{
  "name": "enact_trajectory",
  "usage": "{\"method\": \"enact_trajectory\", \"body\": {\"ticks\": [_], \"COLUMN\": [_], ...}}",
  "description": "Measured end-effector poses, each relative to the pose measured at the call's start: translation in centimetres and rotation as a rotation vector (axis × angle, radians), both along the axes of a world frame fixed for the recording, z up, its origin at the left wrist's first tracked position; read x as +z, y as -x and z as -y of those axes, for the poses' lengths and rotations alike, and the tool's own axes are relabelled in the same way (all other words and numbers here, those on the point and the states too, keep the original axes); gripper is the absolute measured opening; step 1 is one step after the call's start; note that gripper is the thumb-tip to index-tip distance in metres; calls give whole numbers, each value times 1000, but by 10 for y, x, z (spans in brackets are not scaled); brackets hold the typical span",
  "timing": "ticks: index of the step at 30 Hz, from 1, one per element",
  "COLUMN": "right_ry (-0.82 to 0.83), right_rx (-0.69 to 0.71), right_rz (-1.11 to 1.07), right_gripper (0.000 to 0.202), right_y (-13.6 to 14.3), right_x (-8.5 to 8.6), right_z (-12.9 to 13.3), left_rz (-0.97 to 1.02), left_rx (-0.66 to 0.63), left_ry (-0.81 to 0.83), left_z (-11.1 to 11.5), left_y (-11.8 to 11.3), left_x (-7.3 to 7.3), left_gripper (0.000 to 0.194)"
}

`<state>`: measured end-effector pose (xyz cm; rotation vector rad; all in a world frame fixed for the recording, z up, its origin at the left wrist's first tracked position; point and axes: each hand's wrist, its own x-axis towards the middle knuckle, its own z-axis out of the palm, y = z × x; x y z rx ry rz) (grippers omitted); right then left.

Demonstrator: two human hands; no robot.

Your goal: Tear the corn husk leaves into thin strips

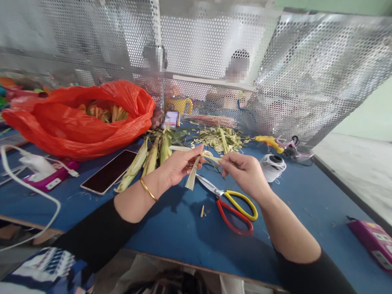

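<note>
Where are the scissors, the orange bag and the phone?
scissors [235,207]: head view, on the red and yellow handles where they meet.
orange bag [70,126]: head view, on its front side.
phone [109,171]: head view, on the middle of its dark screen.

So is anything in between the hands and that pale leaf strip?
No. Both the left hand and the right hand already pinch the leaf strip above the blue table. The scissors lie beneath, not touching it.
</note>
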<state>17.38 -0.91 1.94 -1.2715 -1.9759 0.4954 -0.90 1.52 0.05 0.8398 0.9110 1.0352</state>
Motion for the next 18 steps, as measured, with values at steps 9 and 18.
{"method": "enact_trajectory", "body": {"ticks": [9,18], "right_ry": [18,-19], "right_rx": [104,124], "right_rz": [14,-171], "right_gripper": [29,24], "right_y": [-2,-14], "right_x": [6,-4], "right_z": [6,-16], "left_rz": [-77,14], "left_rx": [104,-147], "left_ry": [-93,-11], "left_z": [2,7], "left_y": [-4,-2], "left_x": [-3,-1], "left_gripper": [13,20]}}
